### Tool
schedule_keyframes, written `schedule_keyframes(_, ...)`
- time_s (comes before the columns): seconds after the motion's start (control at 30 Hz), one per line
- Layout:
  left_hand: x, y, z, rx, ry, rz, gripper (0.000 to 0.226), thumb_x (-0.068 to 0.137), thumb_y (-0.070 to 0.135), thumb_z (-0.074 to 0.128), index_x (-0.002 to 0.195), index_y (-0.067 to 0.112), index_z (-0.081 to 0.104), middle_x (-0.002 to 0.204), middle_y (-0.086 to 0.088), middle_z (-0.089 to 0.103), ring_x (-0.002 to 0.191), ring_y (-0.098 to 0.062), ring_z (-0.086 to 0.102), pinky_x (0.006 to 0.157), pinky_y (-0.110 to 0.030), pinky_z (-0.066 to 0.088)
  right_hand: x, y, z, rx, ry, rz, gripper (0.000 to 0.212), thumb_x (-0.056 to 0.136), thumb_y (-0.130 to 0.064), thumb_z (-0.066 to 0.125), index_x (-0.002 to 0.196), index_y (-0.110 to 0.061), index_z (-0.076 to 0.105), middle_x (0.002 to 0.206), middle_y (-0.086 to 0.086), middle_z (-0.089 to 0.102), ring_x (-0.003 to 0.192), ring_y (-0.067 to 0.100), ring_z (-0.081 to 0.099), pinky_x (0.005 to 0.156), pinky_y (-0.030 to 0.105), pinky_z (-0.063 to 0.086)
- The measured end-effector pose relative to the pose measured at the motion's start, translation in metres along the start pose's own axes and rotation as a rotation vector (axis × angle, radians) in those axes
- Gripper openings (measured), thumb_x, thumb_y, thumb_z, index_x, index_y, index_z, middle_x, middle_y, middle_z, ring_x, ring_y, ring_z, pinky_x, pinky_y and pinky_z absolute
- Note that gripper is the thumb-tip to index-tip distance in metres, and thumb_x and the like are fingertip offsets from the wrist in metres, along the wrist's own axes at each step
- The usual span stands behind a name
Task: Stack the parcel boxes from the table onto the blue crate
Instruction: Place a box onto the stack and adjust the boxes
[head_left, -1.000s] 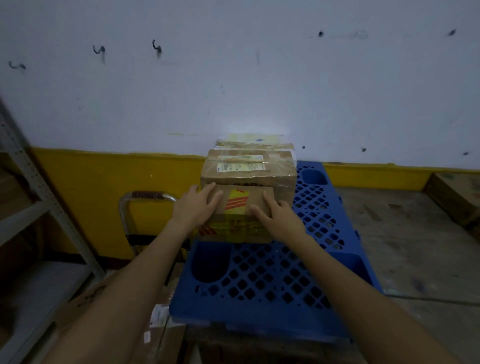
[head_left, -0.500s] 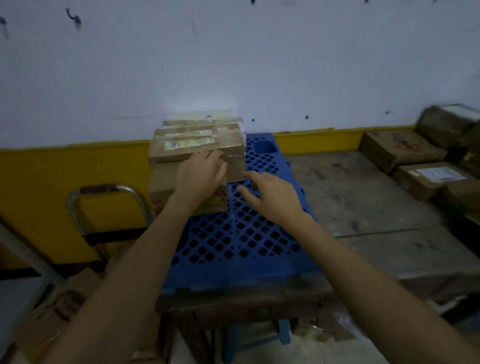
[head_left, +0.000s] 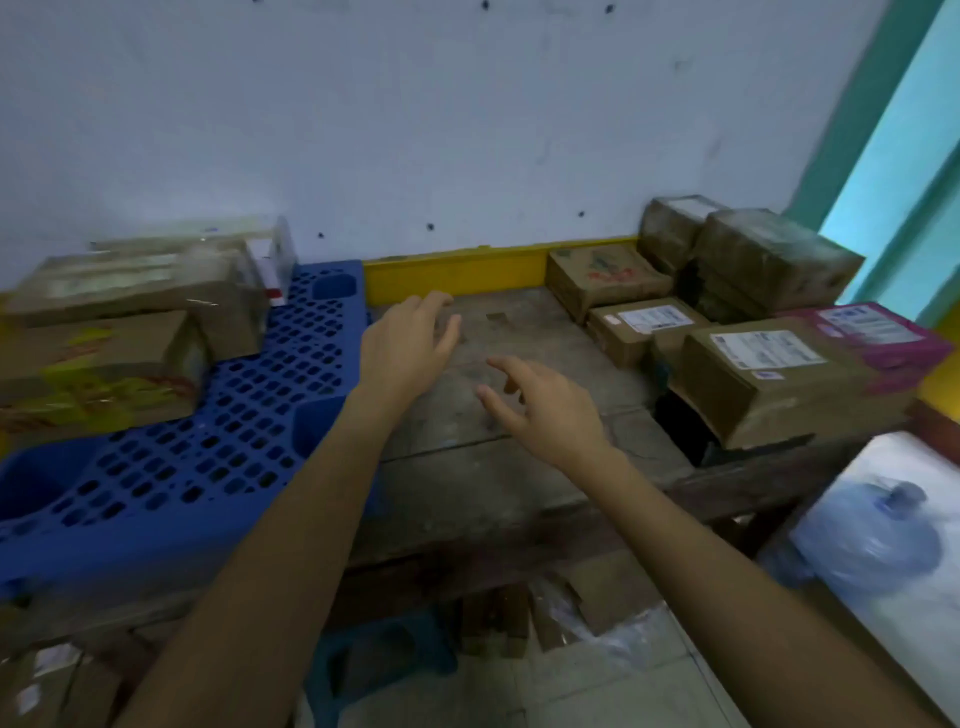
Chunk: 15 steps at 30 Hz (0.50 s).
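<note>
**Parcel boxes (head_left: 644, 325) wait at the right, both hands empty**

A cluster of them sits at the right end of the wooden surface (head_left: 493, 467), some stacked, well apart from the blue crate (head_left: 249, 415) on the left. Two taped boxes (head_left: 98, 374) already lie on the far-left part of the crate, one behind the other.

The left hand (head_left: 410, 343) and the right hand (head_left: 540, 405) hover over the bare middle of the surface. They are apart from each other, fingers spread and loosely bent, holding nothing.

This looks like the fetch step: some boxes are placed and the next is not yet picked. The next move likely calls for a reach to the right, perhaps to the big labelled box (head_left: 769, 374) nearest the front edge. It probably needs one hand on each side, then a carry across to the open area of the crate.
</note>
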<state>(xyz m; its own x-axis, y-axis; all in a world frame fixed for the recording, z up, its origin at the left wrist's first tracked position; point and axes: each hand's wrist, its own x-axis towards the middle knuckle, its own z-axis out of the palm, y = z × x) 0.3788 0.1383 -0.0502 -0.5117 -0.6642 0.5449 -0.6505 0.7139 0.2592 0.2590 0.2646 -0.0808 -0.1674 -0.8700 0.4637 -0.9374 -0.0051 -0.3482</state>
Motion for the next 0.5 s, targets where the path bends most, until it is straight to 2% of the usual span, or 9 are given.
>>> schedule_keyframes(0.07, 0.009, 0.043, 0.016, -0.018, -0.015, 0.033, 0.037, 0.098, 0.038, 0.040, 0.128, 0.020, 0.051, 0.109, -0.003, 0.063, 0.098, -0.022, 0.060, 0.071, -0.035, 0.048, -0.014, 0.038, -0.024, -0.019, -0.002, 0.057, 0.047, 0.095, -0.047, 0.046, 0.134, -0.021, 0.049, 0.112, 0.003, 0.064, 0.099, 0.017, 0.061, 0.072, 0.030, 0.044)
schedule_keyframes(0.17, 0.022, 0.099, 0.041, -0.010, -0.024, 0.107, 0.036, 0.097, 0.037, 0.041, 0.127, 0.022, 0.053, 0.111, -0.003, 0.063, 0.104, -0.022, 0.059, 0.073, -0.033, 0.047, -0.033, 0.090, -0.056, -0.051, 0.050, 0.124, 0.047, 0.094, -0.047, 0.048, 0.132, -0.020, 0.052, 0.106, 0.003, 0.064, 0.095, 0.018, 0.062, 0.070, 0.031, 0.047)
schedule_keyframes(0.27, 0.033, 0.144, 0.067, -0.047, 0.003, 0.181, 0.041, 0.094, 0.041, 0.038, 0.122, 0.019, 0.058, 0.102, -0.004, 0.065, 0.095, -0.023, 0.063, 0.067, -0.032, 0.048, -0.045, 0.137, -0.078, -0.083, 0.122, 0.182, 0.052, 0.092, -0.053, 0.045, 0.131, -0.019, 0.053, 0.099, 0.001, 0.065, 0.090, 0.016, 0.062, 0.065, 0.026, 0.043)
schedule_keyframes(0.33, 0.039, 0.170, 0.088, -0.108, 0.007, 0.230, 0.045, 0.091, 0.043, 0.036, 0.115, 0.017, 0.063, 0.094, -0.005, 0.067, 0.086, -0.023, 0.065, 0.061, -0.028, 0.045, -0.049, 0.164, -0.091, -0.112, 0.154, 0.227, 0.054, 0.092, -0.054, 0.043, 0.132, -0.020, 0.053, 0.103, 0.002, 0.065, 0.094, 0.018, 0.061, 0.067, 0.027, 0.043)
schedule_keyframes(0.43, 0.053, 0.204, 0.126, -0.152, -0.081, 0.231, 0.037, 0.095, 0.038, 0.043, 0.124, 0.020, 0.057, 0.110, -0.004, 0.063, 0.101, -0.022, 0.061, 0.070, -0.027, 0.042, -0.050, 0.209, -0.104, -0.149, 0.151, 0.329, 0.049, 0.093, -0.046, 0.048, 0.135, -0.020, 0.049, 0.118, 0.007, 0.060, 0.106, 0.022, 0.056, 0.078, 0.033, 0.045)
schedule_keyframes(0.5, 0.067, 0.225, 0.150, -0.176, -0.159, 0.212, 0.039, 0.096, 0.037, 0.042, 0.131, 0.021, 0.051, 0.124, -0.005, 0.056, 0.111, -0.023, 0.056, 0.080, -0.032, 0.045, -0.047, 0.239, -0.111, -0.159, 0.181, 0.424, 0.049, 0.093, -0.044, 0.050, 0.134, -0.019, 0.050, 0.126, 0.010, 0.056, 0.113, 0.025, 0.052, 0.085, 0.036, 0.045)
